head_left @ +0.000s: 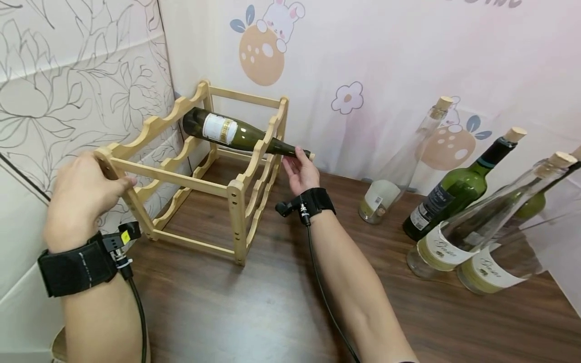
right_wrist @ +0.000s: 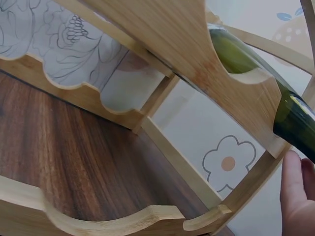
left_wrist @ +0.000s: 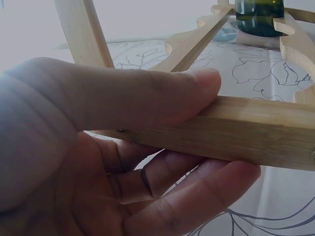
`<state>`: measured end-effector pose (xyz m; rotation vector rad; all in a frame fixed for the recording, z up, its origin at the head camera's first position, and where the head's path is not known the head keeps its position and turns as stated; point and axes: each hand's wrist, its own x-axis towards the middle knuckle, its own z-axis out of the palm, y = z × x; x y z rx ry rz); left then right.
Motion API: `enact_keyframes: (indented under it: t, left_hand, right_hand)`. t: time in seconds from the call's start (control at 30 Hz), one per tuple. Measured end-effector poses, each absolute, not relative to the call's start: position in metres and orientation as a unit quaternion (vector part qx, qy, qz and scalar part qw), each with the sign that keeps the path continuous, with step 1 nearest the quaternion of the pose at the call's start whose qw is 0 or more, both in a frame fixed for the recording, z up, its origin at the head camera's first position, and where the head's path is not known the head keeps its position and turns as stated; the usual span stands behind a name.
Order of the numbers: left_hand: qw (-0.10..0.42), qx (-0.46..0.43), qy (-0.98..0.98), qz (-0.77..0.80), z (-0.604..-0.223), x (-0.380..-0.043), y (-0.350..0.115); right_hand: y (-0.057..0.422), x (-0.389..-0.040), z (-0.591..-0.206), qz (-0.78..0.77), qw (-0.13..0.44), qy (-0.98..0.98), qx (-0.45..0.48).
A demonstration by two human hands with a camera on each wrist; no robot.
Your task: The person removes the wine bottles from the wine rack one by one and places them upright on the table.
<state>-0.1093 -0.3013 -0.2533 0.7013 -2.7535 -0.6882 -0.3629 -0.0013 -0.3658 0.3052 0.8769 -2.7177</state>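
Note:
A light wooden wine rack [head_left: 168,176] stands on the table in the corner. My left hand [head_left: 79,191] grips its near left upper corner; in the left wrist view the thumb lies over a wooden bar [left_wrist: 236,132] with the fingers under it. A dark green wine bottle [head_left: 245,135] with a white and gold label lies across the rack's top tier, base toward the left wall. At its neck, which sticks out past the right side, my right hand [head_left: 301,174] holds it between thumb and fingers. The right wrist view shows only part of the fingers [right_wrist: 294,184] below the neck.
To the right stand several corked bottles: a clear one [head_left: 379,196] near the back wall, a green one [head_left: 454,189] with a dark label, and clear ones [head_left: 442,252] with white labels. Patterned walls border the dark wooden table [head_left: 254,307] behind and at left.

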Motion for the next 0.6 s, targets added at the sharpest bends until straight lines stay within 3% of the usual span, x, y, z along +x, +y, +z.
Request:
enact_keyframes:
  t: [0.37, 0.6]
  left_hand:
    - [0.099, 0.245, -0.936, -0.233, -0.255, -0.107, -0.299]
    - [0.099, 0.246, -0.936, -0.232, -0.255, -0.109, -0.3]
  right_hand:
    - [-0.007, -0.372, -0.368, -0.94, 0.113, 0.302, 0.109]
    - [-0.011, -0.374, -0.371, -0.943, 0.071, 0.305, 0.11]
